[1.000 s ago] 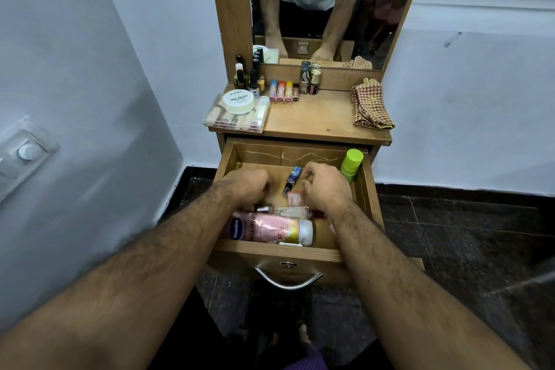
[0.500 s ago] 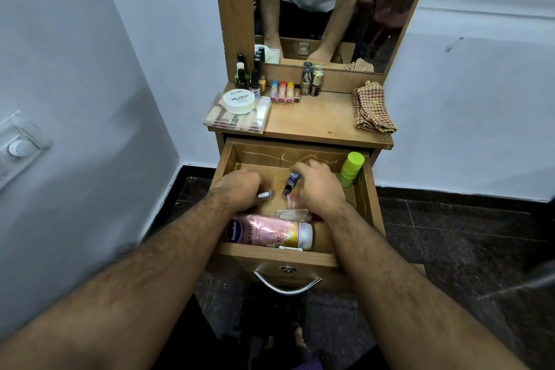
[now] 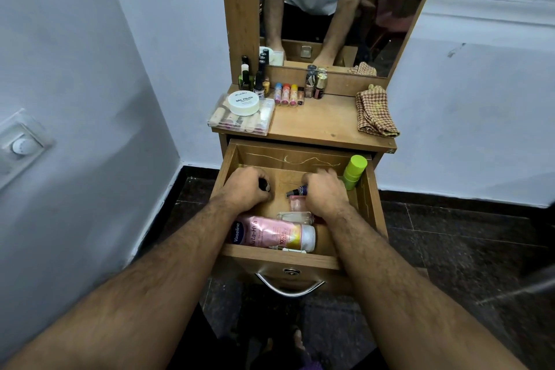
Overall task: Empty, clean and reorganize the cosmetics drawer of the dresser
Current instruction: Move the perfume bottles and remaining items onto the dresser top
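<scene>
On the far left of the dresser top (image 3: 327, 126) lies a clear plastic case (image 3: 240, 119) with a white nail polish tub (image 3: 243, 103) on its lid; behind it stand dark nail polish bottles (image 3: 259, 81), then a row of small coloured tubes (image 3: 285, 94), two taller bottles (image 3: 315, 84), and at the right edge a folded checked cloth (image 3: 375, 112). Below, the drawer (image 3: 282, 258) stands pulled open. The left hand (image 3: 246, 189) is inside its far left part, fingers curled round a small dark-tipped item (image 3: 265, 186) — what it is cannot be made out. The right hand (image 3: 324, 192) is inside at centre-right, fingers curled and gripping a small blue tube (image 3: 297, 191). Just near of it lie a pinkish jar (image 3: 297, 204) and a clear glass bottle (image 3: 295, 217). A pink Vaseline lotion bottle (image 3: 270, 233) lies on its side along the near wall, and a green-capped container (image 3: 354, 171) stands in the far right corner.
</scene>
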`<state>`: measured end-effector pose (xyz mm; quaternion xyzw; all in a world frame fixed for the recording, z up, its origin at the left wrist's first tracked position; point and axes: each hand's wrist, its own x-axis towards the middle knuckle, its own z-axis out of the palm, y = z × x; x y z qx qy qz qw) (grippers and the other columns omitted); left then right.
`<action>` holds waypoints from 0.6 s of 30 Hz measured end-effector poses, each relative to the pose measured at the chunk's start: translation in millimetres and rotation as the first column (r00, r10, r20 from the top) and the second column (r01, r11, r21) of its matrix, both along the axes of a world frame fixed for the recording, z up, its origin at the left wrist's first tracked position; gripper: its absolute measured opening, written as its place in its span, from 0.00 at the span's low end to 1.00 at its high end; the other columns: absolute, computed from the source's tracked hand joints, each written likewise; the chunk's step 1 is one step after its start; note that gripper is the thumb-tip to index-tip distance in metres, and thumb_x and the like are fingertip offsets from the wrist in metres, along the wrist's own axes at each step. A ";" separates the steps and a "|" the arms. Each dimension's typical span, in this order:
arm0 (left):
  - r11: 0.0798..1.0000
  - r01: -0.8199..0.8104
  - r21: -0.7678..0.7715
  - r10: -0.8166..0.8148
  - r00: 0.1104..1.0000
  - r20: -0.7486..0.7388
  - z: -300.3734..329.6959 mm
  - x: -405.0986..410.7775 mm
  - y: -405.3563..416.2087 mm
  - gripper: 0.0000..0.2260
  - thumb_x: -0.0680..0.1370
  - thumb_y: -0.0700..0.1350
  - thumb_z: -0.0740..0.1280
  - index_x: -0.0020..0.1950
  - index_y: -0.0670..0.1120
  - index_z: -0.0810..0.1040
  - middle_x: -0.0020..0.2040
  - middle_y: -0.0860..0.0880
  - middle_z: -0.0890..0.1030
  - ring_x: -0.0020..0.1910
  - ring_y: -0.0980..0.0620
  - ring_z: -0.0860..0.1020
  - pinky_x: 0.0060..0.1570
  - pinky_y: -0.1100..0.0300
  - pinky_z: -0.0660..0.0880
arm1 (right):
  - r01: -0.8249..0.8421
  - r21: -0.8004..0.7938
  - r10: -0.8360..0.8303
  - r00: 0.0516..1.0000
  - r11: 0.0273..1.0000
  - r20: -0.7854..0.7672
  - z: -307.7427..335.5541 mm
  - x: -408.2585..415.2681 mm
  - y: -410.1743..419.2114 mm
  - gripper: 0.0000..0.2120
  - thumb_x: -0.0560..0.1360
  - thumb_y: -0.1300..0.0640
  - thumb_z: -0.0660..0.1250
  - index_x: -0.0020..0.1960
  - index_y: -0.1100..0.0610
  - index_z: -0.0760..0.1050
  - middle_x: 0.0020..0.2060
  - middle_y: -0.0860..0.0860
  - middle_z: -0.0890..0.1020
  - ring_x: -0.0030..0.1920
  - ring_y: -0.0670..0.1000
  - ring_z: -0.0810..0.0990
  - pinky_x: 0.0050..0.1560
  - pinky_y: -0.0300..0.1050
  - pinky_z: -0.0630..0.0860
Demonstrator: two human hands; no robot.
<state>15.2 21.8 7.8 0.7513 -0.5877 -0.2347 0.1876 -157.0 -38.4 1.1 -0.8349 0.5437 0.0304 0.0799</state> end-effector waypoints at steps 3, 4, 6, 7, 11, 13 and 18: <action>1.000 -0.020 0.016 0.021 0.999 -0.044 -3.4 -1.7 -2.3 0.09 0.71 0.45 0.77 0.48 0.50 0.82 0.49 0.53 0.82 0.49 0.55 0.78 0.48 0.62 0.71 | 0.044 0.017 -0.044 0.999 0.999 -0.001 1.1 -0.1 0.0 0.20 0.75 0.54 0.71 0.66 0.53 0.76 0.65 0.55 0.75 0.67 0.57 0.69 0.66 0.56 0.71; 1.000 -0.024 0.019 0.024 0.999 -0.044 -4.6 -2.2 -3.0 0.11 0.71 0.45 0.77 0.51 0.49 0.82 0.51 0.52 0.82 0.50 0.54 0.78 0.50 0.62 0.72 | 0.055 0.026 -0.055 0.998 0.998 -0.001 1.2 -0.3 -0.7 0.20 0.75 0.54 0.71 0.66 0.53 0.76 0.65 0.55 0.75 0.66 0.57 0.69 0.65 0.56 0.71; 0.999 -0.020 0.035 0.021 0.999 -0.037 -6.8 -3.3 -3.7 0.16 0.71 0.44 0.77 0.57 0.48 0.82 0.54 0.51 0.82 0.55 0.52 0.79 0.56 0.60 0.74 | 0.075 0.051 -0.075 0.997 0.996 0.003 0.8 -1.3 -2.7 0.21 0.74 0.54 0.71 0.67 0.53 0.75 0.64 0.55 0.74 0.65 0.57 0.70 0.65 0.55 0.72; 0.999 -0.022 0.038 0.024 0.999 -0.043 -6.8 -3.9 -3.7 0.18 0.71 0.44 0.77 0.60 0.47 0.81 0.56 0.50 0.82 0.56 0.52 0.78 0.59 0.58 0.74 | 0.084 0.067 -0.085 0.996 0.994 0.010 1.0 -1.8 -3.5 0.21 0.74 0.54 0.71 0.67 0.52 0.75 0.64 0.55 0.75 0.65 0.57 0.71 0.65 0.55 0.72; 0.997 -0.054 0.049 0.058 0.995 -0.076 -7.8 -3.0 -3.4 0.21 0.70 0.42 0.78 0.61 0.48 0.80 0.58 0.50 0.81 0.57 0.52 0.78 0.62 0.57 0.73 | 0.112 0.121 -0.120 0.991 0.986 0.053 -0.6 -4.0 -4.1 0.20 0.75 0.55 0.71 0.66 0.50 0.75 0.61 0.54 0.76 0.62 0.56 0.73 0.62 0.55 0.74; 0.996 -0.054 0.065 0.059 0.995 -0.079 -7.8 -2.3 -1.9 0.20 0.69 0.42 0.78 0.60 0.48 0.80 0.57 0.51 0.81 0.56 0.53 0.77 0.60 0.58 0.73 | 0.122 0.149 -0.138 0.985 0.981 0.106 -1.2 -5.6 -4.9 0.17 0.76 0.55 0.70 0.64 0.50 0.77 0.58 0.53 0.78 0.58 0.54 0.76 0.60 0.54 0.76; 0.997 -0.028 0.078 0.034 0.996 -0.079 -6.6 -2.5 0.2 0.15 0.71 0.41 0.77 0.57 0.48 0.81 0.54 0.51 0.82 0.52 0.55 0.76 0.56 0.60 0.72 | 0.144 0.169 -0.174 0.970 0.975 0.173 -1.6 -7.1 -4.0 0.11 0.78 0.56 0.69 0.59 0.55 0.78 0.54 0.54 0.80 0.55 0.54 0.79 0.57 0.53 0.78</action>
